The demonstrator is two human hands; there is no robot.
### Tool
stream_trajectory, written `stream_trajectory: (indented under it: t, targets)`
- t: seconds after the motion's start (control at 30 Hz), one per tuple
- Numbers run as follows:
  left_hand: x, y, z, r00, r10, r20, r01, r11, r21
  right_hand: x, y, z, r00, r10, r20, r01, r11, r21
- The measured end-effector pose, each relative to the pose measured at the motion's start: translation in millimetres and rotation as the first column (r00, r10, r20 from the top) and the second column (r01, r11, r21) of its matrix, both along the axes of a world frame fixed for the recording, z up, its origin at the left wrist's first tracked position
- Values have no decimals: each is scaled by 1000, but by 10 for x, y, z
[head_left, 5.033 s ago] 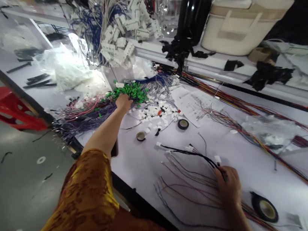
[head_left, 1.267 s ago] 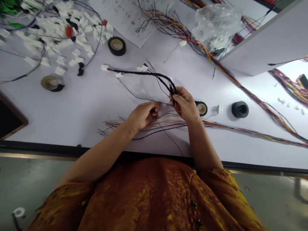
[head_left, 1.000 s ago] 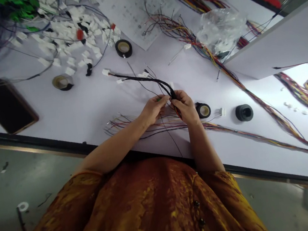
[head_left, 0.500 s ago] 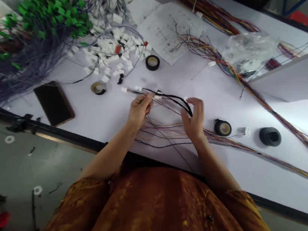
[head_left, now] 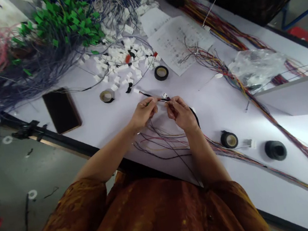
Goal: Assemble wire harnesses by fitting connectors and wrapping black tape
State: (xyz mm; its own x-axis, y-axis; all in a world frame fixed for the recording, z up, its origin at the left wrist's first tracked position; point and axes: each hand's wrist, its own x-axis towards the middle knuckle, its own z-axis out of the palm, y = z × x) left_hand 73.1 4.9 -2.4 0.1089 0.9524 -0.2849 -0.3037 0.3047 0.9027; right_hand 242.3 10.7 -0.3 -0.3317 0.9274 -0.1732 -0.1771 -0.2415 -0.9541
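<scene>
My left hand (head_left: pixel 144 113) is closed in a pinch on thin wires, its fingertips close to those of the other hand. My right hand (head_left: pixel 181 113) is closed too, gripping the black-wrapped part of the same wires. A small white connector (head_left: pixel 165 96) sits just above the gap between both hands. Beyond the left fingers, a dark wire ends in another white plug (head_left: pixel 136 91). Part of a black cable (head_left: pixel 196 118) curves out behind the right wrist. Loose coloured wires (head_left: pixel 163 140) lie on the table below the hands.
Rolls of black tape (head_left: pixel 161 73) lie around the hands. A phone (head_left: pixel 61 110) is at left. White connectors (head_left: pixel 119 65) and green-tipped wires (head_left: pixel 70 22) are heaped at the back. Printed sheets (head_left: pixel 178 40), a plastic bag (head_left: pixel 255 66) and a long wire bundle (head_left: pixel 273 115) lie to the right.
My right hand has moved left from the bend of the black cable to beside my left hand, and its fingers have closed on the wires. The view has shifted slightly.
</scene>
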Motion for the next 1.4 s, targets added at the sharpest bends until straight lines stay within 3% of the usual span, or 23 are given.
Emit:
stream_trajectory:
  t: [0.07,0.17,0.23,0.33,0.4,0.5,0.6,0.67,0.8,0.93,1.27,1.4]
  targets:
    - [-5,20,24,1000,-22,11,22,1000,4,48,-6,-33,990,60,125,-64,998,30]
    - [-58,47,61,997,-64,32,62,997,52,55,19,-64,948,16,317,-38,997,63]
    - [-106,71,68,997,-31,71,27,998,62,36,46,-53,961,-12,277,3,999,33]
    - [-181,105,54,978,126,167,-130,991,15,-16,81,6,990,31,135,-27,999,-28]
    - [-238,109,48,970,181,163,-183,983,1,-74,101,55,990,55,128,-55,998,-6]
    - [-342,68,64,987,153,-43,-148,984,103,-192,121,125,975,68,210,-89,992,92]
    - [-437,1,102,911,224,-345,-114,944,311,-311,112,181,958,17,285,-82,972,220]
    - [-479,-31,121,878,250,-408,-100,929,355,-364,88,203,947,-35,318,-64,953,297]
    - [-497,-42,135,989,76,-129,-67,995,72,-386,32,188,938,-83,337,-46,933,357]
    - [-480,-27,162,995,51,83,-39,989,-142,-346,4,132,941,-81,329,-45,932,359]
    - [-448,-33,116,988,-18,155,45,983,-177,-299,-18,136,929,-79,362,-80,911,405]
    - [-445,-38,116,989,-48,143,72,983,-169,-262,9,81,940,12,342,-123,945,303]
